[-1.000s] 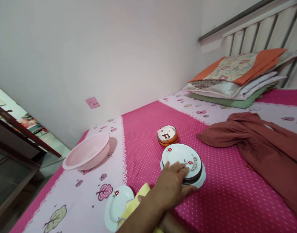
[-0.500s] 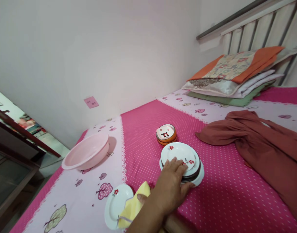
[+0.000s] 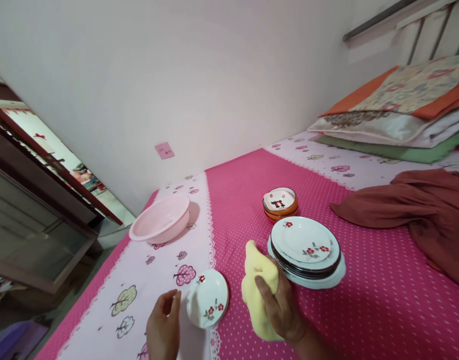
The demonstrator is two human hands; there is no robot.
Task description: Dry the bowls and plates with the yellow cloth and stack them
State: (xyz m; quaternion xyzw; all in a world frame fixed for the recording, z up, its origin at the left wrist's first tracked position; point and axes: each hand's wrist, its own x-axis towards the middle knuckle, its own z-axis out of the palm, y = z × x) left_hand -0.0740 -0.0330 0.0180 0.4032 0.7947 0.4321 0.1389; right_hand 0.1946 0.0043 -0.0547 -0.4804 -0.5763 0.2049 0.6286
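Observation:
A yellow cloth is bunched in my right hand, thumb pressed over it, just left of a stack of white plates with dark rims and red flowers. My left hand has its fingers loosely curled, with a gap to the thumb, and nothing shows in it. Close to its right, a single white flowered plate lies on the bed. The stack rests on a wider pale plate. Behind it are stacked orange bowls with a small white cat-patterned dish on top.
A pink basin stands on the bed near the wall. On the right lie a rust-coloured garment and a pile of folded bedding and pillows. A doorway opens at far left, beyond the bed's edge.
My left hand has left the plate stack and moved left beside the single plate. My right hand has lifted the cloth off that plate and moved right. The view has turned left.

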